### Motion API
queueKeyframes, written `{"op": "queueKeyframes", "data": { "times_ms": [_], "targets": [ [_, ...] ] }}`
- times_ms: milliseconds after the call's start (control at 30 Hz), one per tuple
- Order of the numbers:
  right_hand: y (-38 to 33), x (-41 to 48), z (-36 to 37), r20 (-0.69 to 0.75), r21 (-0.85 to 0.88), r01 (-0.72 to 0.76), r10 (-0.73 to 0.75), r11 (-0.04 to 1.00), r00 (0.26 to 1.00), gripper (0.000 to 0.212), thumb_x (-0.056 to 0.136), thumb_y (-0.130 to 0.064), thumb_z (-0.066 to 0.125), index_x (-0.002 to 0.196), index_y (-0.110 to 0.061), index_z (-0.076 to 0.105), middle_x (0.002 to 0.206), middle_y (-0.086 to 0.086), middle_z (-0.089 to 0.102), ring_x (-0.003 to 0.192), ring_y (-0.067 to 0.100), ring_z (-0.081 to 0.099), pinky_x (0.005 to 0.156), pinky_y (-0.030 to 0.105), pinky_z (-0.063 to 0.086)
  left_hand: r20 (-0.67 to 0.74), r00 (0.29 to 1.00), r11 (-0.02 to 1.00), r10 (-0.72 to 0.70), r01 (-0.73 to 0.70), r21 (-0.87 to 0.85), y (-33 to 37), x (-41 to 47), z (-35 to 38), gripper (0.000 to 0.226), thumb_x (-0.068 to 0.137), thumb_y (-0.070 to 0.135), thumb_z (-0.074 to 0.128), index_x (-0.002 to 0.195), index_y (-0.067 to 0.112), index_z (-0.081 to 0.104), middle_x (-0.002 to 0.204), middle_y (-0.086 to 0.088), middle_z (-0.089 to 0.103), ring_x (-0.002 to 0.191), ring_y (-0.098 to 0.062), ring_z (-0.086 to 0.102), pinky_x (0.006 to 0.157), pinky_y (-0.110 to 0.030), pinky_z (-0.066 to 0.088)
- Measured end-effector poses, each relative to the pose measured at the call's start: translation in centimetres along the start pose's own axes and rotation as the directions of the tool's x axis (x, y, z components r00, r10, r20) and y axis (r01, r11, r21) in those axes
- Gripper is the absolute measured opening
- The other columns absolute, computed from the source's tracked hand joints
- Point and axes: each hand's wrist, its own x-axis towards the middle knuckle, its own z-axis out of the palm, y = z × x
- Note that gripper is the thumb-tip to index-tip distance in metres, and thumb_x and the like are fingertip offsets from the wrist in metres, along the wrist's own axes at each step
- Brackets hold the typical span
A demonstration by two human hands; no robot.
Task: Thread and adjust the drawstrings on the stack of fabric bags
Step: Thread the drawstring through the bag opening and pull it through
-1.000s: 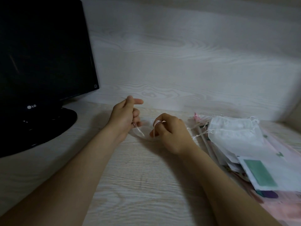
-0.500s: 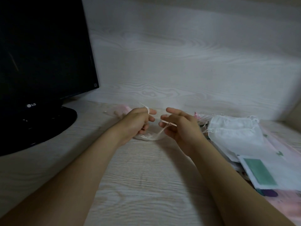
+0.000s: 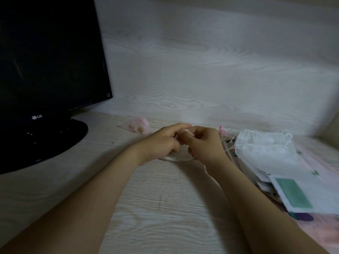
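Drawstring: a thin pale cord, pinkish at its frayed end, held between the two hands just above the table. Only a short piece shows between the fingertips.
Left fingers: curled, with the forefinger stretched across toward the right hand and closed down on the drawstring. The thumb is hidden behind it.
Right fingers: bent tight toward the left hand, pinching the same drawstring. The tips of both hands meet, or very nearly.
Left hand: knuckles up, low over the sheer bag; whether it rests on the bag I cannot tell.
Right hand: its back faces the camera, and the heel is low over the bag's right edge.
Sheer bag: thin and see-through, lying on the table under both hands. Its near edge shows as a pale curve between the wrists.
Stack of bags: on the table just to the right of the right hand. White fabric bags with gathered mouths lie on top, their loose cord ends pointing toward the hand. Flat printed pieces lie beneath, one bearing a green rectangle.
Pink pouch: small, lying beyond the left hand near the wall, apart from the hands.
Monitor: dark screen at far left, standing on a round black foot on the table.
Table: pale wood grain.
Wall: the same pale grain, rising behind everything.
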Motion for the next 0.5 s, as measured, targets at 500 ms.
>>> {"op": "queueKeyframes", "data": {
  "times_ms": [500],
  "targets": [
    [-0.59,-0.02,-0.77,0.03,0.029,-0.074,0.073,0.997,0.997,0.026,0.099,-0.013,0.065,0.082,0.005,0.074,0.064,0.01,0.065,0.047,0.01,0.047,0.045,0.019,0.038,0.039,0.999,0.999,0.036,-0.036,0.003,0.07,-0.15,0.2,0.083,0.096,-0.006,0.052,0.159,0.044,0.035,0.098,-0.009,0.064,0.061,0.001,0.053,0.058,-0.016,0.043]
  ]
}}
